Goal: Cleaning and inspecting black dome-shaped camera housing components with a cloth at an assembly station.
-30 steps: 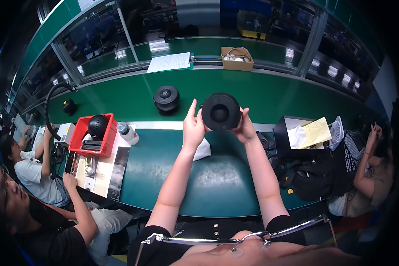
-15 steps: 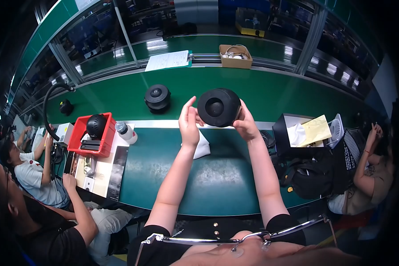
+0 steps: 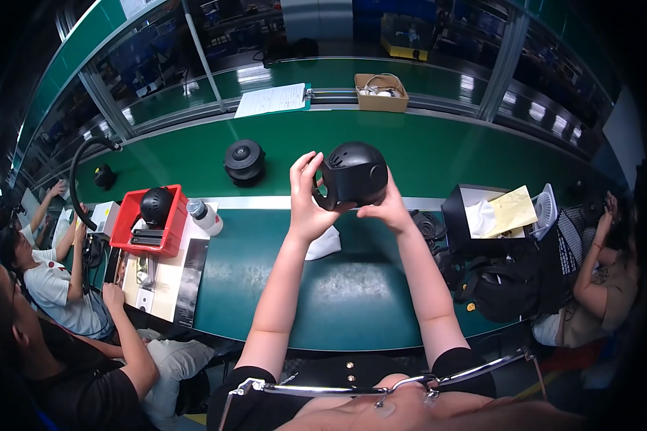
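Both of my hands hold up a black rounded housing (image 3: pixel 356 172) with a domed top, small slots and a smooth band across its front. My left hand (image 3: pixel 309 205) grips its left side, thumb low and fingers raised beside a dark curved edge. My right hand (image 3: pixel 392 208) holds the lower right side, its thumb pointing inward underneath; its other fingers are mostly hidden behind the housing. A similar black round unit (image 3: pixel 244 163) stands on the green belt (image 3: pixel 295 136) to the left. Below my hands, a white cloth (image 3: pixel 325 244) lies on the dark green tabletop (image 3: pixel 338 309).
To the left are a red bin (image 3: pixel 167 243) holding a black dome, and a clear bottle (image 3: pixel 205 217). On the right sit a black box (image 3: pixel 456 215) with papers and a black bag (image 3: pixel 507 287). A clipboard (image 3: pixel 272 99) and cardboard box (image 3: pixel 381 100) are behind. Co-workers sit on both sides.
The housing has turned in my hands: its recessed round face pointed at me before, and now the slotted dome shows. The round unit on the belt has shifted slightly left.
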Demonstrator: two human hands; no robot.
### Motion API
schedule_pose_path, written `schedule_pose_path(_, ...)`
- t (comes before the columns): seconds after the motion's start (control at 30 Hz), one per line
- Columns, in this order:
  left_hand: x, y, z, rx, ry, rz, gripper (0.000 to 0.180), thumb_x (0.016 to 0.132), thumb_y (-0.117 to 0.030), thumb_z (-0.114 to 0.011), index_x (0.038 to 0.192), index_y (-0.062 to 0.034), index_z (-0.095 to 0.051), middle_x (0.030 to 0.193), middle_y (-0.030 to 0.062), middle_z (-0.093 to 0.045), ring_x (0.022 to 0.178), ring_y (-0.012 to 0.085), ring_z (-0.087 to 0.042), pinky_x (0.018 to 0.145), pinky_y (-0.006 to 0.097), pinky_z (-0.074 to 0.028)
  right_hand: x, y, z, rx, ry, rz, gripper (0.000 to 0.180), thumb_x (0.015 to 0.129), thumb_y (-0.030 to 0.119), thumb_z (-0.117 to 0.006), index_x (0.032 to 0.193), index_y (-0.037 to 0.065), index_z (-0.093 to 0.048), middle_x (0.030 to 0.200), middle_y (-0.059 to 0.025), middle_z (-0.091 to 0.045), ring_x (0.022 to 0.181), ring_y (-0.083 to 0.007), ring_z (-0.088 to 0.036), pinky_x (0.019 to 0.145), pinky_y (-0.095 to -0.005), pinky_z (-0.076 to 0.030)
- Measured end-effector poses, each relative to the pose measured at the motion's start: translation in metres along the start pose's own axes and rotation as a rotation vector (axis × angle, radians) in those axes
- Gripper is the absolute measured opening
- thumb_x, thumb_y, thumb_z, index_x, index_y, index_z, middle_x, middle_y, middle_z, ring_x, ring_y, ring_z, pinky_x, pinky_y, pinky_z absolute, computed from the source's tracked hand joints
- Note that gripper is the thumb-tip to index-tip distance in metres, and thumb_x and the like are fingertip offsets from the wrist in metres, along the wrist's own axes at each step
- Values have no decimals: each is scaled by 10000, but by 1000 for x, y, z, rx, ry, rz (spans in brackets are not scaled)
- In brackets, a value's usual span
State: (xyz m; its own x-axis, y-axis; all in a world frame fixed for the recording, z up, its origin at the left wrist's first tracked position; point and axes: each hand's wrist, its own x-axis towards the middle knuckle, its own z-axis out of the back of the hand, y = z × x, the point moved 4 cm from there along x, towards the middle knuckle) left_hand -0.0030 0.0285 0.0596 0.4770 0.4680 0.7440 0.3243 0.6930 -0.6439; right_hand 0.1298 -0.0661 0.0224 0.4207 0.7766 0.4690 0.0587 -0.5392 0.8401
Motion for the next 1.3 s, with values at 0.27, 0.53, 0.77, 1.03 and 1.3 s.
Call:
schedule_pose_path(0.27,0,20,0,-253,44,93,1013,522,-169,-849,1348,-130,-265,1321,103,-253,1212,264,-359,931,416,-431,4,2,-2,-244,-57,106,1003,482,63,-838,1339,89,-315,1274,-88,-395,1154,-216,-444,929,-353,-429)
schedule_pose_path(0.53,-40,57,9,302,363,431,705,657,-223,-740,1289,-180,-431,1371,191,-273,1276,359,-268,1012,393,-329,-1,24,8,-641,-262,207,936,485,149,-841,1305,109,-392,1256,-93,-402,1123,-221,-468,811,-342,-514)
schedule_pose_path(0.77,-136,76,1,440,626,82,309,816,-34,-495,1106,-89,-586,1130,180,-556,1104,323,-511,932,408,-412,1,12,21,196,-169,15,664,656,2,-693,1249,99,-409,1180,-94,-489,1078,-224,-504,870,-406,-474)
schedule_pose_path(1.03,-6,-52,-10,284,312,-388,367,765,-58,-559,1130,-19,-563,1218,201,-497,1213,362,-402,988,446,-337,1,-20,24,380,-130,-209,572,759,103,-619,1274,103,-368,1174,-85,-496,1071,-247,-508,846,-440,-483)
schedule_pose_path(1.3,38,-24,-38,533,301,-224,689,860,-518,-354,1378,-75,-257,1413,156,-268,1324,371,-175,1004,628,-3,0,-16,32,317,-133,-196,641,714,215,-650,1287,135,-374,1183,-69,-498,1081,-245,-510,820,-470,-491)
